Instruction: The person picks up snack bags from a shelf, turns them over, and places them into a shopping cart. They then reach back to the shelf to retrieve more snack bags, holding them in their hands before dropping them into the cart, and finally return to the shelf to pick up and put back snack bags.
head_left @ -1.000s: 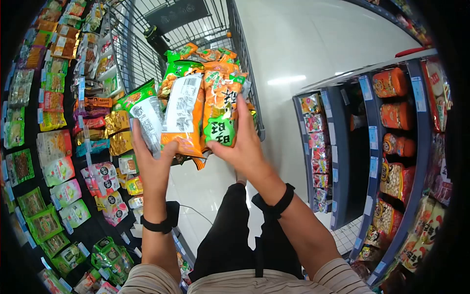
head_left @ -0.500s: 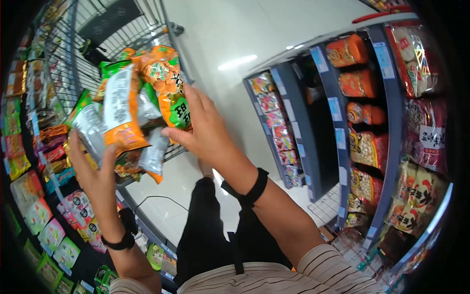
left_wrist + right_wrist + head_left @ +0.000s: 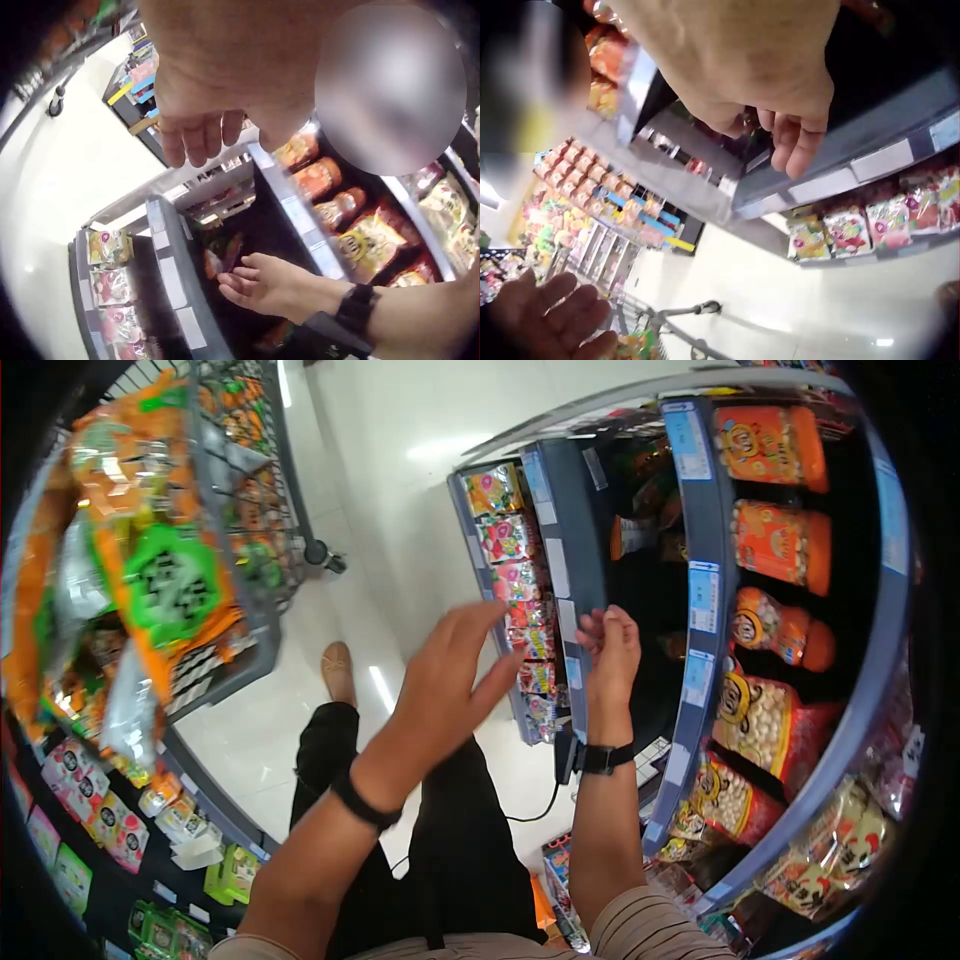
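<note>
Left hand [image 3: 435, 685], right hand [image 3: 612, 660] off packets [image 3: 175, 585], near shelves [image 3: 562, 510]

Head cam: pale floor [image 3: 385, 595] is reflecting light in white streaks; orange bag [image 3: 150, 490] is glinting, looking a bit soft; shelf recess [image 3: 645, 595] is falling v. dark. Wide lens is bending shelf edge [image 3: 875, 690], corners are going black. L wrist cam: floor is washing out approx. white, grey blur oval [image 3: 390, 90] is hiding upper R. R wrist cam: blur patch [image 3: 532, 75] is covering upper L.
</note>
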Demonstrator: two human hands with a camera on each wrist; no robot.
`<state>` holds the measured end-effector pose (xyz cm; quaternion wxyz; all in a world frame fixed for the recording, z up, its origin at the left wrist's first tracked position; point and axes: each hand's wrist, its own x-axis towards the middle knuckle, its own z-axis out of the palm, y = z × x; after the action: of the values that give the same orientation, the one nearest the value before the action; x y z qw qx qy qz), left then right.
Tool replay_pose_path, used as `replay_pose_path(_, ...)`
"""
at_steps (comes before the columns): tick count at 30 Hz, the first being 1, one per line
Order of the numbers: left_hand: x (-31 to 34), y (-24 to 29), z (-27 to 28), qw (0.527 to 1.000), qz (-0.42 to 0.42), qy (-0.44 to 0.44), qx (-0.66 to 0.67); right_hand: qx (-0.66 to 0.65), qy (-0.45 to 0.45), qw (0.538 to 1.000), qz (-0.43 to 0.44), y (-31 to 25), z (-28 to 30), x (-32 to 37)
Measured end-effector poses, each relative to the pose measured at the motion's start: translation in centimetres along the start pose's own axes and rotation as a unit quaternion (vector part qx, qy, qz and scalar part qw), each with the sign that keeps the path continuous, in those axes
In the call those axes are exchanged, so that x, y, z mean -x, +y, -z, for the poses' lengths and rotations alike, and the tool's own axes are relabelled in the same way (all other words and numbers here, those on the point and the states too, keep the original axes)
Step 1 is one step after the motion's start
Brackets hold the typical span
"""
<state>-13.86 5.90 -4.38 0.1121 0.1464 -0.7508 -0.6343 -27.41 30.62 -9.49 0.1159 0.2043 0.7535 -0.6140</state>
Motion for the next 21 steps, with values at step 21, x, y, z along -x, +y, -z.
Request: replay_pose_path(21,-37.7,-11.5,-27.1,0.966,-0.090,-0.131,-0.204,-0.057,0.123,0.985,0.108,3.2,12.4,-23.2)
